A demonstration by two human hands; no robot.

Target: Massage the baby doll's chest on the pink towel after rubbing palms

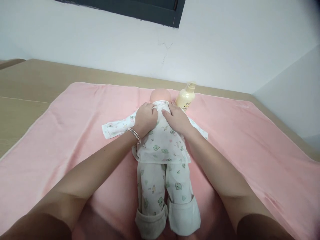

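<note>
A baby doll (160, 95) lies on a pink cloth (100, 100), its head toward the wall. It has on a white printed top (165, 143) and white printed trousers (153, 190) with turned-up cuffs. My left hand (146, 118), with silver bangles at the wrist, is closed on the top near the neck, at the left shoulder. My right hand (176, 118) rests on the right shoulder of the top, its thumb apart from the fingers, with some fingertips hidden at the collar. Both sleeves spread outward beyond my hands.
A pale yellow pump bottle (185, 98) stands just beyond my right hand, beside the doll's head. The wooden table (50, 71) shows around the cloth. Behind it rises a white wall with a dark frame (150, 11).
</note>
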